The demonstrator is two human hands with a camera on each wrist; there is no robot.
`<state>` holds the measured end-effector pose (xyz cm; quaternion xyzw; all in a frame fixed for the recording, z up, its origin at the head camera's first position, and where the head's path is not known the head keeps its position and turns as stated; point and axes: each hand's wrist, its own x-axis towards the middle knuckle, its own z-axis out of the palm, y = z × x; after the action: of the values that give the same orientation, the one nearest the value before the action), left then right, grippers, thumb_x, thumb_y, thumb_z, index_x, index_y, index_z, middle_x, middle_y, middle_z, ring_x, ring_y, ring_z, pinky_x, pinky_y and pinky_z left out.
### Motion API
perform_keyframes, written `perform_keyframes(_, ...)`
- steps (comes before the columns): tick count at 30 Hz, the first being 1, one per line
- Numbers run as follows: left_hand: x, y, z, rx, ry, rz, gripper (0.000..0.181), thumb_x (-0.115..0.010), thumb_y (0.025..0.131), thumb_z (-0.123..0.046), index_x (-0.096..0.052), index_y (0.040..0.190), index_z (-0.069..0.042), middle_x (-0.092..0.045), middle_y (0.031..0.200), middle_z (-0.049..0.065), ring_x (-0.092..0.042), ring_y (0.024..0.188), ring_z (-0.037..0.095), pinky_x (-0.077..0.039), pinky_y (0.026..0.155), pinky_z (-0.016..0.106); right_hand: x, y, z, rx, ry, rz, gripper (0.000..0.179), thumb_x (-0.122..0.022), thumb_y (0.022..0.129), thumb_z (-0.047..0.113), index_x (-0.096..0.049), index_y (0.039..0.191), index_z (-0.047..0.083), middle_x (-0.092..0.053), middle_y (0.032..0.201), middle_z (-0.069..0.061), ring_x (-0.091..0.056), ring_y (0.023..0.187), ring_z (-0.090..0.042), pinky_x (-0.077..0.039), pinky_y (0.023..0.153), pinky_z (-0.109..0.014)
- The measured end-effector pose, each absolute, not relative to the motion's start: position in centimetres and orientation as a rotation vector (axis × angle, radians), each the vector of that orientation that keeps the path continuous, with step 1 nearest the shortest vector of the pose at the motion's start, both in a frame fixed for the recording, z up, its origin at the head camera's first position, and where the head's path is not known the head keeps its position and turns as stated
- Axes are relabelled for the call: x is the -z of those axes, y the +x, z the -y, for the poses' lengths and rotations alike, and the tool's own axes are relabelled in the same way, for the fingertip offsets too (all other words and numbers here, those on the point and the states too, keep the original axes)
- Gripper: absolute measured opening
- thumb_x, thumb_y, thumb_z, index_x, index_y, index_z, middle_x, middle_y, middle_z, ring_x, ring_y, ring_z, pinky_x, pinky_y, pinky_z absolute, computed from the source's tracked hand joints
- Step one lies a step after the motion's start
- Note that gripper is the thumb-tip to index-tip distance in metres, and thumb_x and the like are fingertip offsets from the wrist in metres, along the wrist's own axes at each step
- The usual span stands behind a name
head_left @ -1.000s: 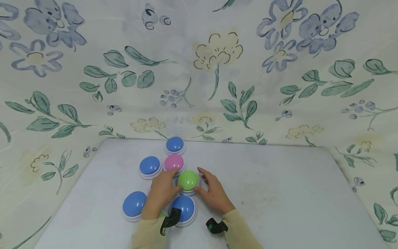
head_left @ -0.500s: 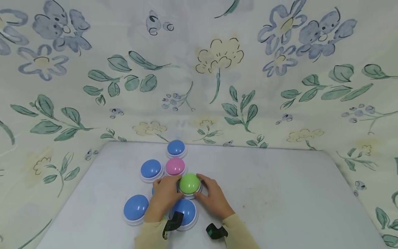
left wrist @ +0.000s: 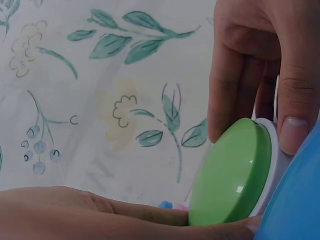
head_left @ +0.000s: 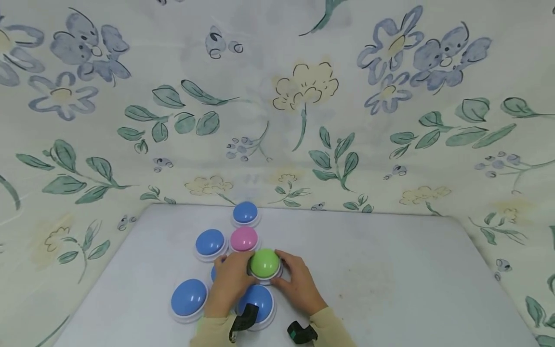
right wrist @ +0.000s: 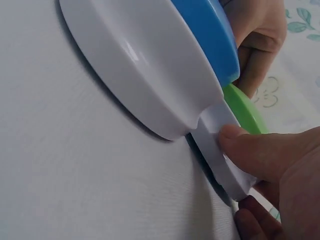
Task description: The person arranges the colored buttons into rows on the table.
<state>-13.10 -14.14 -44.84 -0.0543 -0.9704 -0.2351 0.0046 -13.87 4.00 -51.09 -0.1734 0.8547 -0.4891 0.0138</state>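
The site is a screened tabletop station; whether it belongs to a home, lab or workshop cannot be determined. A floral-printed covering borders the white table at rear and both sides. Black wrist units indicate a recording set-up.

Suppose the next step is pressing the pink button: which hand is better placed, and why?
Probably the left hand: it lies nearest the pink button, while the right hand is farther off, across the green button. Both hands grip the green button, so the left would likely need to release it first.
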Motion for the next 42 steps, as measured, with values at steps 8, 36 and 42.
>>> perform_keyframes(8,44.5,-13.0,14.1,0.746,-0.183,3.006,0.064,-0.092,0.067,-0.01,-0.066,0.125,0.003,-0.07,0.119,0.02,-0.061,0.117,0.04,-0.033,0.108,0.067,50.5,-13.7,-4.2,1.512,-0.518,-2.672,0.065,-0.073,0.091,0.016,-0.045,0.149,0.007,-0.052,0.144,-0.013,-0.054,0.127,-0.028,-0.046,0.108,-0.047)
perform_keyframes(36,44.2,-13.2,10.8,1.023,-0.239,2.807,0.059,-0.086,0.077,-0.01,-0.064,0.131,0.001,-0.069,0.124,0.015,-0.064,0.118,0.034,-0.052,0.1,0.05,48.5,-14.1,-7.7,1.677,-0.504,-2.73,0.065,-0.076,0.089,0.011,-0.048,0.147,0.005,-0.051,0.147,-0.015,-0.054,0.128,-0.033,-0.048,0.106,-0.049)
perform_keyframes(42,44.3,-13.1,10.2,1.044,-0.241,2.751,0.06,-0.085,0.079,-0.01,-0.062,0.133,0.002,-0.067,0.128,0.017,-0.062,0.121,0.034,-0.051,0.102,0.05,47.8,-14.2,-8.3,1.705,-0.5,-2.718,0.065,-0.076,0.09,0.013,-0.047,0.147,0.004,-0.051,0.148,-0.015,-0.053,0.129,-0.033,-0.048,0.106,-0.048)
